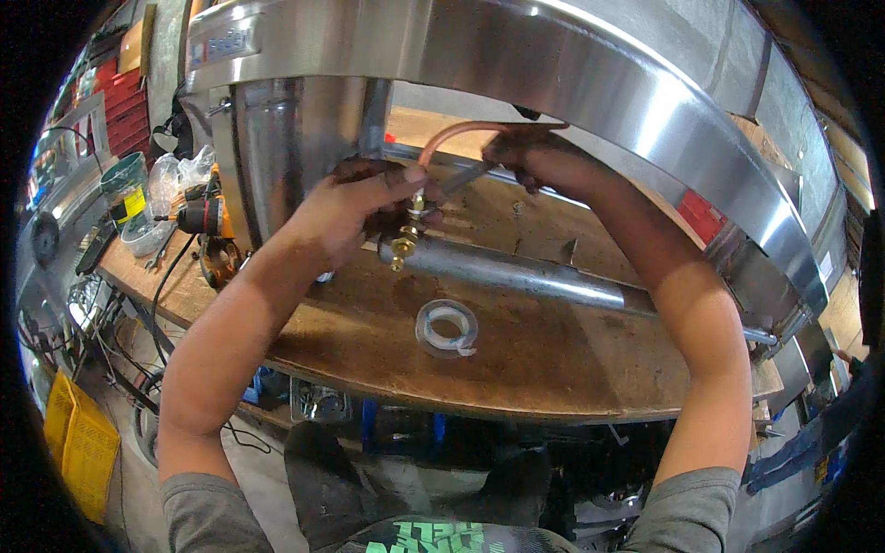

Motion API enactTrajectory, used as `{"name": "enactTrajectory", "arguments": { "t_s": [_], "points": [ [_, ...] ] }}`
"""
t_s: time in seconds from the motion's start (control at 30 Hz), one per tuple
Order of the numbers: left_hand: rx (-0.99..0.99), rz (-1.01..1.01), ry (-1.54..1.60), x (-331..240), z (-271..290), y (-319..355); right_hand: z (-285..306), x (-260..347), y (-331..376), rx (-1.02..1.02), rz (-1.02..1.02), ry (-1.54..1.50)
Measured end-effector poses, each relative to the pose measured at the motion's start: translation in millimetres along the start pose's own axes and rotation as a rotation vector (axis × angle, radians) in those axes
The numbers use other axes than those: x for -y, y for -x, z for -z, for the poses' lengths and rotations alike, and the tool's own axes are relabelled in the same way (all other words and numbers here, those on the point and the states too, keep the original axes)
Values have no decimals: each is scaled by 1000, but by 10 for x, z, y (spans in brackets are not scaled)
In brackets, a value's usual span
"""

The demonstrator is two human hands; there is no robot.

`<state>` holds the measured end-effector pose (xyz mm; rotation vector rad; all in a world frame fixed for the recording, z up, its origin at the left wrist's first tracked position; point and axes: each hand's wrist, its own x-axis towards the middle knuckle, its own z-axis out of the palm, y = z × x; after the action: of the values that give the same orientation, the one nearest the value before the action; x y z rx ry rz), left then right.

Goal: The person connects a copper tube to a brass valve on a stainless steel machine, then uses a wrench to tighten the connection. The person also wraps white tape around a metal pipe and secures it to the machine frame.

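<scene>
My left hand (355, 207) is closed around a brass fitting (406, 241), its fingers at the point where a bent copper tube (461, 132) joins it. The tube arches up and right, beneath the rim of a stainless steel appliance (516, 51). Gripped in my right hand (544, 161) is a grey metal tool that looks like a wrench (467, 177); its far end reaches the fitting and is hidden behind my left fingers. Under the fitting, a grey metal pipe (516, 269) runs across to the right. A roll of white thread tape (446, 328) lies on the wooden workbench (553, 359).
An orange-and-black power drill (205, 217) lies at the bench's left end, beside a green-tinted tumbler (124, 180) and a plastic bag (180, 170). A yellow crate (78, 447) stands on the floor at left. Red bins (124, 106) are stacked behind.
</scene>
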<state>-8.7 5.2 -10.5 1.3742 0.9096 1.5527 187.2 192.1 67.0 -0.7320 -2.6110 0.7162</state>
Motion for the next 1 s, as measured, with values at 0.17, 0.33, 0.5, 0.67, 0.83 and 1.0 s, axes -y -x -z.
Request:
{"name": "enactTrajectory", "arguments": {
  "t_s": [0.17, 0.33, 0.5, 0.67, 0.83, 1.0],
  "points": [
    [-43, 2, -65, -26, -26, 33, -204, 129, -313, 45, -53, 14],
    [-113, 1, -31, -56, -59, 38, -330, 129, -435, 84, -32, 11],
    [-26, -14, -81, -49, -4, 19, -213, 235, -261, -22, -25, 210],
    [23, -34, -31, -28, 67, 24, -106, 155, -94, -68, 169, 412],
    [70, -29, -43, -41, 106, 2, -16, 98, 108, -100, 258, 681],
    [97, -42, -33, -53, 117, -11, 134, 180, 927, -149, 60, 575]
  ]
}}
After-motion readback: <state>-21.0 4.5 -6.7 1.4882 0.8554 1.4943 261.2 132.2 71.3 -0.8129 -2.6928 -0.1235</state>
